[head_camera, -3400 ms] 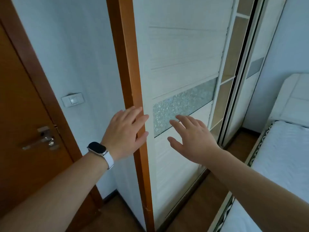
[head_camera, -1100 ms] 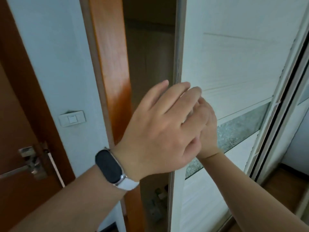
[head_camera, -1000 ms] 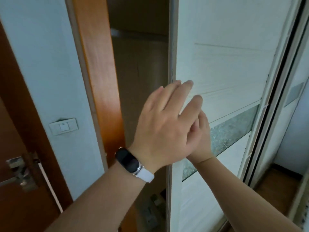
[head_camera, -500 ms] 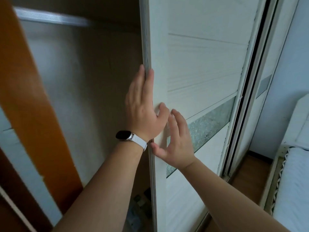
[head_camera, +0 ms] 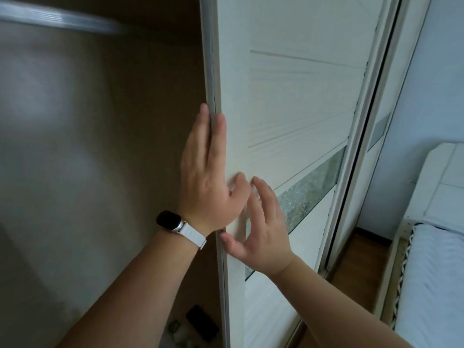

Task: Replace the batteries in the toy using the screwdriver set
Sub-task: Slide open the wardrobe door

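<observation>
No toy, batteries or screwdriver set can be made out. My left hand (head_camera: 206, 182), with a white-strapped watch (head_camera: 173, 221) on the wrist, lies flat along the left edge of a white sliding wardrobe door (head_camera: 296, 96), fingers straight and straddling that edge. Just below and to the right, my right hand (head_camera: 263, 227) presses flat on the door's face, its fingers spread over the frosted glass strip (head_camera: 313, 182). Neither hand holds anything.
Left of the door the dim wardrobe interior (head_camera: 100, 159) is open, with a hanging rail (head_camera: 57, 18) near the top. A dark flat object (head_camera: 202, 326) and small blurred items lie on its floor. A white bed (head_camera: 431, 277) stands at the right across a strip of wooden floor (head_camera: 356, 267).
The sliding door has moved right, exposing the wardrobe interior. My left hand went from the door's face to its left edge, and the view swung right, so the orange frame is gone.
</observation>
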### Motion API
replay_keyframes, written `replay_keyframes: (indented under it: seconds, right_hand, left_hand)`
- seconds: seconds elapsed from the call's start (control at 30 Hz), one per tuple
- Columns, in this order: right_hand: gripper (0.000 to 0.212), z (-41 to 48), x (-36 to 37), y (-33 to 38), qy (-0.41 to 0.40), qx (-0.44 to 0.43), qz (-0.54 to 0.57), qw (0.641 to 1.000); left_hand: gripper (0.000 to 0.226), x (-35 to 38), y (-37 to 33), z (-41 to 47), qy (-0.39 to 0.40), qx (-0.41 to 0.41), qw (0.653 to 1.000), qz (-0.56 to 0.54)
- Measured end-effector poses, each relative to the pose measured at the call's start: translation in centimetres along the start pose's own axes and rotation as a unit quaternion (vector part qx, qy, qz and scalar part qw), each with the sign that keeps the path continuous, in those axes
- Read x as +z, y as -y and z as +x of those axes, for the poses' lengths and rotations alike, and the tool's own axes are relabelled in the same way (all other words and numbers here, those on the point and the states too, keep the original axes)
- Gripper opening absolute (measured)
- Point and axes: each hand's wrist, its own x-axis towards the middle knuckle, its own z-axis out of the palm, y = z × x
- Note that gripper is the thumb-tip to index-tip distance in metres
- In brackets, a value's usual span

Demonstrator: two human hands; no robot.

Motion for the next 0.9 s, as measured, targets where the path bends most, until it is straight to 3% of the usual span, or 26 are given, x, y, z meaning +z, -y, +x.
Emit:
replay_keyframes:
  seconds: [0.23,0.73,0.9]
  right_hand:
    - [0.077,0.8,-0.7,-6.6,-0.006,-0.014,-0.031,0.999]
    - [0.076,1.2,0.8,-18.6,0.007,-0.003,-0.112,0.994]
    - [0.077,1.5,0.2,-21.2,0.048,0.013,-0.139,0.989]
  left_hand:
    - [0.079,6.1,2.3,2.0,0.029,0.104,0.992,0.066]
    - [0.071,18.3,2.0,5.1,0.036,0.139,0.988,0.062]
    - [0.073,21.0,2.1,5.6,0.062,0.136,0.985,0.086]
